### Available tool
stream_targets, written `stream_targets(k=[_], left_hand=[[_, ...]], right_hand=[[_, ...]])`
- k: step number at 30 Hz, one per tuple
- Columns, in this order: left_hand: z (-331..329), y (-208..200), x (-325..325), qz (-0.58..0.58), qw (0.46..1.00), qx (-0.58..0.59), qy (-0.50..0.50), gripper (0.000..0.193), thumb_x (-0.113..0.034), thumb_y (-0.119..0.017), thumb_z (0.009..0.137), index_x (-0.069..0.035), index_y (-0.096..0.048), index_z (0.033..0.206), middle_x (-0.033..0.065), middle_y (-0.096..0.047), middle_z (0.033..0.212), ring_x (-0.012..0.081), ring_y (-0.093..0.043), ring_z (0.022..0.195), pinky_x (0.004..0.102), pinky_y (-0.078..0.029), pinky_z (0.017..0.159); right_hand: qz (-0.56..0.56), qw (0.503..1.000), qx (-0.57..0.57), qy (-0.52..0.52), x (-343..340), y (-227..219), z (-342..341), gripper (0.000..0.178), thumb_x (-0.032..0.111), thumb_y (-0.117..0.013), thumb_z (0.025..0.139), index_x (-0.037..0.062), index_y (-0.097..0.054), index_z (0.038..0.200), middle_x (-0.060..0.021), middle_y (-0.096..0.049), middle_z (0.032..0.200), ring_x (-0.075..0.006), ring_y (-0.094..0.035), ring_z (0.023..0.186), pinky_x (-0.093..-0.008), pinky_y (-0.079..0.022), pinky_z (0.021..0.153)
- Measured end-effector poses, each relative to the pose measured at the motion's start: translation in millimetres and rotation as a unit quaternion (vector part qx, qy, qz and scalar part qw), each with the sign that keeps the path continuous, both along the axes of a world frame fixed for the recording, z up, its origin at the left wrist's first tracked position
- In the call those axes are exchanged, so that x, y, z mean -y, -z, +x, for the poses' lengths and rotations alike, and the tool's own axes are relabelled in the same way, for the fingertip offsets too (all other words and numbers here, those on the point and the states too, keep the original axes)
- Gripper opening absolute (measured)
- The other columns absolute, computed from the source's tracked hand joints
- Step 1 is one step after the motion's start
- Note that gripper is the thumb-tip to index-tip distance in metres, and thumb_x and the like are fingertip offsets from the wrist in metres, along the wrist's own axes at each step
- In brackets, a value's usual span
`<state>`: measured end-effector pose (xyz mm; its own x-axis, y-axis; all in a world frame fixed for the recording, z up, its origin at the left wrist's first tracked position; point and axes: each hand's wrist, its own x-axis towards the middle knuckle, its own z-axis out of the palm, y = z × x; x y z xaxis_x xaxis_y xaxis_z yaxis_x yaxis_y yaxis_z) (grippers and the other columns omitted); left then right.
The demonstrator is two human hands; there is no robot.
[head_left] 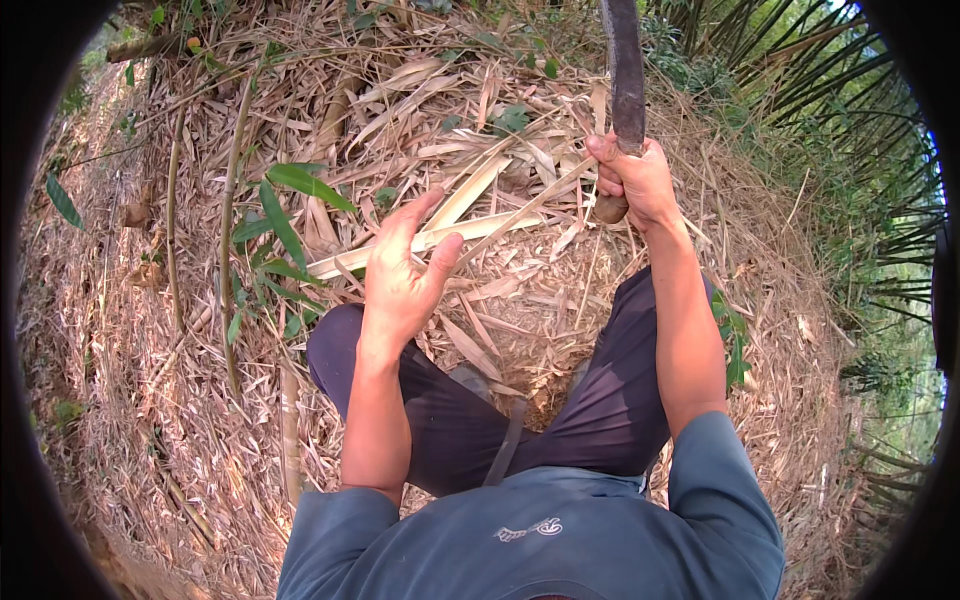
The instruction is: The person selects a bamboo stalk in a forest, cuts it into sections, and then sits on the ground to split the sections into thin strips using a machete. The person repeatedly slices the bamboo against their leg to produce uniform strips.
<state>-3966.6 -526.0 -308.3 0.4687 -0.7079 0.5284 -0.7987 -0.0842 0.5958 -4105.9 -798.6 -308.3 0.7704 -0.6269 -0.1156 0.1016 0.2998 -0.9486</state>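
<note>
In my right hand (640,180) is a machete, its wooden handle end (610,209) showing below the fist. The dark, long blade (627,85) points up and away, and its tip runs out of the picture at the top. My left hand (402,275) is raised with fingers stretched and thumb apart, holding nothing. Just beyond it lie pale split strips, likely bamboo: a broad one (472,192) slants up to the right, and a longer one (345,262) crosses behind the left hand. Whether that hand touches the long strip cannot be told.
Dry leaves and husks (150,400) cover the ground. Thin upright stems (229,220) and a green leafy sprig (285,215) stand left of my left hand. A small green plant (735,345) grows beside my right forearm. Dense bamboo stalks (800,60) fill the far right.
</note>
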Motion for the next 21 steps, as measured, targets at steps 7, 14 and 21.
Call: stream_targets(k=[7,14,21], left_hand=[[-14,-17,-4,0.278,0.824,-0.464,0.168,0.028,-0.026,-0.045,0.105,-0.002,-0.061,0.106,-0.003,-0.046,0.059,0.0068,-0.042,0.051,0.0235,-0.035,0.05],[-16,5,4,0.076,0.81,-0.568,0.125,0.025,-0.026,-0.042,0.106,-0.003,-0.05,0.115,-0.0043,-0.035,0.065,0.0046,-0.03,0.054,0.0203,-0.027,0.049],[-17,-2,6,0.04,0.77,-0.632,0.078,0.025,-0.023,-0.043,0.105,-0.003,-0.053,0.116,-0.0045,-0.035,0.059,0.0047,-0.027,0.038,0.021,-0.024,0.035]], right_hand=[[-0.11,0.987,-0.024,0.111,2,-3,3,0.028,0.028,-0.074,0.089,0.0013,-0.067,0.084,0.0067,-0.047,0.056,-0.0017,-0.036,0.047,-0.0198,-0.028,0.044],[-0.482,0.839,-0.188,0.168,-18,18,9,0.033,0.042,-0.073,0.08,0.0087,-0.072,0.079,-0.0063,-0.062,0.056,-0.0147,-0.058,0.047,-0.0342,-0.044,0.047],[-0.687,0.719,-0.095,0.033,-75,28,26,0.016,0.024,-0.071,0.069,0.0114,-0.062,0.067,-0.0063,-0.06,0.058,-0.0264,-0.062,0.051,-0.0385,-0.049,0.048]])
